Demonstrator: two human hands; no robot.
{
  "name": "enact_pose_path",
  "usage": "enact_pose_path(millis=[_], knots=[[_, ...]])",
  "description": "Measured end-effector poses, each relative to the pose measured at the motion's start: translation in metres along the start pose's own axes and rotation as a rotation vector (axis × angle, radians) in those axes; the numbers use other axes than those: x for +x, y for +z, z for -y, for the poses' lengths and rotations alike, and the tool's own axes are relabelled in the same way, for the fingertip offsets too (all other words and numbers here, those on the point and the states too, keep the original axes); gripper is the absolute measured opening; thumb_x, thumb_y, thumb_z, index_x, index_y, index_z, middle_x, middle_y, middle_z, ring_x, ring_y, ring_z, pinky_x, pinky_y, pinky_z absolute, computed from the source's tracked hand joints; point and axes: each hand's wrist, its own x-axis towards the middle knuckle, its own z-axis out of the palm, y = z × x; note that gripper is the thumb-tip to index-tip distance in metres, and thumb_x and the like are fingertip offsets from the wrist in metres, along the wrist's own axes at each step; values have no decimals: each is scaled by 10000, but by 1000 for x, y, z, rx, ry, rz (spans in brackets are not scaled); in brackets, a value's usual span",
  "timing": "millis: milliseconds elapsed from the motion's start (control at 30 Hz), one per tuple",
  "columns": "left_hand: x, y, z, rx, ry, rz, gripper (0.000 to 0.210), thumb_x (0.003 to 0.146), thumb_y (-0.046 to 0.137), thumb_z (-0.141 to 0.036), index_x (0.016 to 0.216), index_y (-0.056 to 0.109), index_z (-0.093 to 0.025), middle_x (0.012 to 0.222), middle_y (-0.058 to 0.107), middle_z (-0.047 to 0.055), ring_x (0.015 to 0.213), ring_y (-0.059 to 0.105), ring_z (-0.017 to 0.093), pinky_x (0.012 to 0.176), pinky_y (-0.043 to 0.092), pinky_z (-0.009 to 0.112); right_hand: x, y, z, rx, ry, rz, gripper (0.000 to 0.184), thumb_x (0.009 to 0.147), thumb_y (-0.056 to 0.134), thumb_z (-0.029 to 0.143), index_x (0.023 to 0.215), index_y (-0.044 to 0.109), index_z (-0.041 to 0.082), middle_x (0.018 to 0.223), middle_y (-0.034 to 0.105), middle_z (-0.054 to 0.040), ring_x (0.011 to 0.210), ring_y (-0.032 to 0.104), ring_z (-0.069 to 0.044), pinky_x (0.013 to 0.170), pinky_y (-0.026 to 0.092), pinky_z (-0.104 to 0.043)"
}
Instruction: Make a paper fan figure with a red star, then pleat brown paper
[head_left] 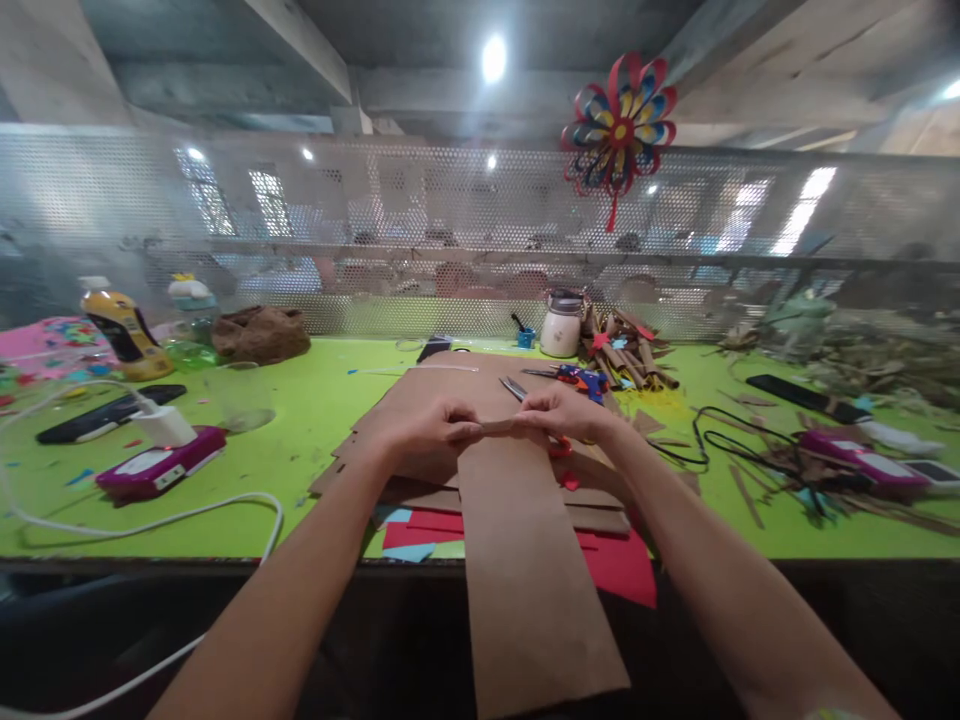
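Observation:
A long strip of brown paper (521, 570) hangs from my two hands, its lower end reaching past the table's front edge. My left hand (442, 425) pinches the strip's far end at the left corner. At the right corner, my right hand (559, 412) grips the same end, which looks folded or rolled over between the fingers. Beneath lie several stacked sheets of brown cardboard (424, 400). Scissors (513, 388) with orange handles lie partly hidden behind my right hand. Just beyond them rests a blue glue gun (581, 382).
Red paper (622, 570) sticks out over the table's front edge. Rolled brown paper pieces (630, 350) and a white jar (562, 325) stand at the back. Purple power strips (161, 465) with cables flank the work. A yellow bottle (124, 330) stands far left.

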Motion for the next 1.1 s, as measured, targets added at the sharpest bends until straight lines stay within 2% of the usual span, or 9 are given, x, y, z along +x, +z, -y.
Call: enact_pose_path(millis=[133, 333, 567, 733, 900, 1000, 1100], knots=[[2, -1, 6, 25, -26, -11, 239, 787, 504, -369, 679, 589, -173, 615, 523, -4, 591, 442, 116, 563, 323, 232, -2, -3, -1, 104, 30, 95, 335, 770, 544, 461, 784, 603, 131, 503, 531, 34, 409, 460, -84, 401, 327, -188], [0, -5, 10, -23, -47, 46, 185, 772, 503, -300, 675, 595, -172, 594, 502, -12, 571, 414, 103, 564, 307, 235, -3, -3, 3, 77, 13, 46, 318, 760, 557, 461, 743, 583, 144, 488, 524, 44, 403, 465, -79, 408, 332, -191], [-4, -8, 8, -155, -113, 114, 312, 818, 477, -422, 673, 587, -169, 577, 495, -4, 531, 434, 100, 531, 332, 236, -6, -2, 9, 67, -33, 29, 297, 780, 547, 433, 735, 581, 141, 491, 523, 46, 397, 438, -71, 425, 320, -198], [-2, -7, 13, -164, -81, 80, 337, 807, 509, -414, 597, 567, -157, 481, 432, -19, 475, 390, 87, 491, 293, 237, -2, -3, 2, 31, -96, -2, 325, 774, 558, 448, 721, 594, 129, 536, 550, 28, 452, 457, -78, 454, 327, -199], [3, -5, 18, -128, -57, 4, 357, 797, 520, -424, 561, 528, -157, 477, 423, -24, 461, 377, 84, 481, 275, 239, -2, -3, -1, 88, -48, 11, 327, 781, 543, 461, 742, 579, 138, 478, 521, 46, 385, 436, -76, 395, 303, -191], [3, -5, 15, -114, -44, -20, 341, 814, 499, -411, 585, 517, -159, 491, 419, -29, 473, 369, 87, 495, 280, 237, -1, -3, -2, 126, -36, -55, 335, 766, 562, 466, 670, 552, 146, 446, 506, 50, 353, 415, -70, 378, 297, -188], [-2, -8, 7, -135, -12, -40, 284, 829, 498, -387, 679, 558, -153, 540, 428, -30, 515, 374, 90, 525, 291, 232, 2, -3, -5, 233, -78, -250, 371, 779, 547, 485, 626, 530, 148, 461, 520, 36, 387, 448, -75, 425, 353, -199]])
